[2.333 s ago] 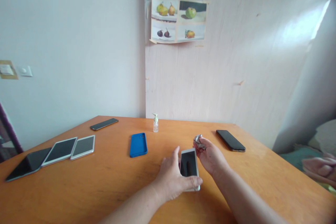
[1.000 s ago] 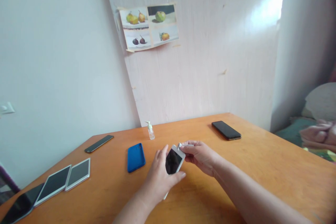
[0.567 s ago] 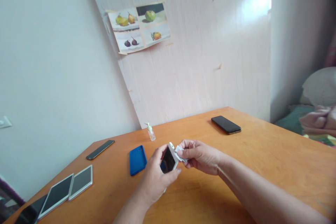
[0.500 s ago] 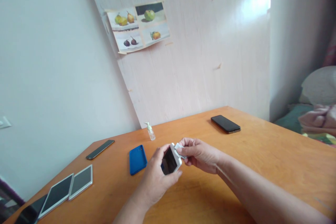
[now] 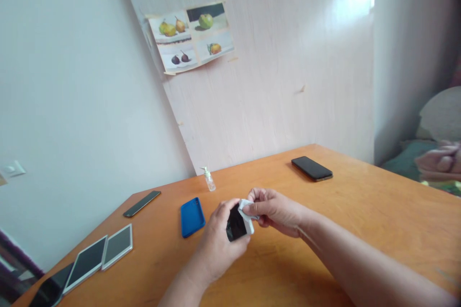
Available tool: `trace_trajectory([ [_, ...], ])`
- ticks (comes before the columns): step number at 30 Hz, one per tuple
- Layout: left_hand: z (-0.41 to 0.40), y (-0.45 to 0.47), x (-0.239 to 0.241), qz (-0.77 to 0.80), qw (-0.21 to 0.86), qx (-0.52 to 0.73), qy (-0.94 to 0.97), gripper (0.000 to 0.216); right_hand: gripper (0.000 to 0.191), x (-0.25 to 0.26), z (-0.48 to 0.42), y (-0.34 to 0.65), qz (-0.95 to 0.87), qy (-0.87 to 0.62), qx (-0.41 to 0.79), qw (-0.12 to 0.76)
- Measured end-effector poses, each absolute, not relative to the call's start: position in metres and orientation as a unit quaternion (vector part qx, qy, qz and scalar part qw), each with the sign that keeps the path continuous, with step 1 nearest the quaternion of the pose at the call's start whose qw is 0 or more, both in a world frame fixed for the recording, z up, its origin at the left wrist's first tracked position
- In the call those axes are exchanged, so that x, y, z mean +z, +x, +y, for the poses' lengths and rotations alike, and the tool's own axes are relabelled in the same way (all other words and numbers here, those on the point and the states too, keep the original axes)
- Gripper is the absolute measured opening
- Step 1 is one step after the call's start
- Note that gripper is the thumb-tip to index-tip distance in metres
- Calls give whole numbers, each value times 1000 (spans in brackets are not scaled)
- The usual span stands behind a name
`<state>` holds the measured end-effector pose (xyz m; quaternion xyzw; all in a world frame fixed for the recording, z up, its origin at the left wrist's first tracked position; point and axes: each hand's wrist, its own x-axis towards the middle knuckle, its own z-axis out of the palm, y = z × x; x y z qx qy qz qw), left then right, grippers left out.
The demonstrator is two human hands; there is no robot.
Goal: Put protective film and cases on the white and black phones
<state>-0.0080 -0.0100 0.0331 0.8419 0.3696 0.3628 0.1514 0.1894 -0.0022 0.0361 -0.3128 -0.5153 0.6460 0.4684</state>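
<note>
My left hand (image 5: 220, 236) is wrapped round a white-framed smartphone (image 5: 236, 225), its dark screen tilted up toward me above the table. Pinched in my right hand (image 5: 272, 210) is a small white cloth or wipe (image 5: 245, 208), which lies against the phone's far right end and covers part of that edge. Part of the phone's frame is hidden behind my left fingers. Just left of my hands, a blue phone case (image 5: 192, 217) lies on the table. Behind it stands a small clear pump bottle (image 5: 209, 181).
The wooden table (image 5: 367, 211) holds a black phone (image 5: 311, 168) at the far right. On the left lie a dark phone (image 5: 141, 203), two white-framed devices (image 5: 117, 246) and another black device (image 5: 52, 287). A board with fruit pictures (image 5: 192, 37) rises behind.
My right hand's cloth has shifted left onto the phone's end, over its corner and front edge. The phone has turned slightly, and the whole view has shifted a little.
</note>
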Motion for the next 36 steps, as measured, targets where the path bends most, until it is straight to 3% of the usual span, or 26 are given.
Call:
trace_trajectory([
  [8, -17, -4, 38, 359, 147, 361, 848, 65, 28, 40, 3, 192, -448, -304, 645, 539],
  [24, -19, -2, 38, 345, 168, 359, 850, 63, 40, 47, -9, 186, -524, -328, 625, 476],
  [36, -24, 0, 41, 346, 194, 388, 832, 65, 32, 49, -8, 191, -465, -306, 681, 477],
])
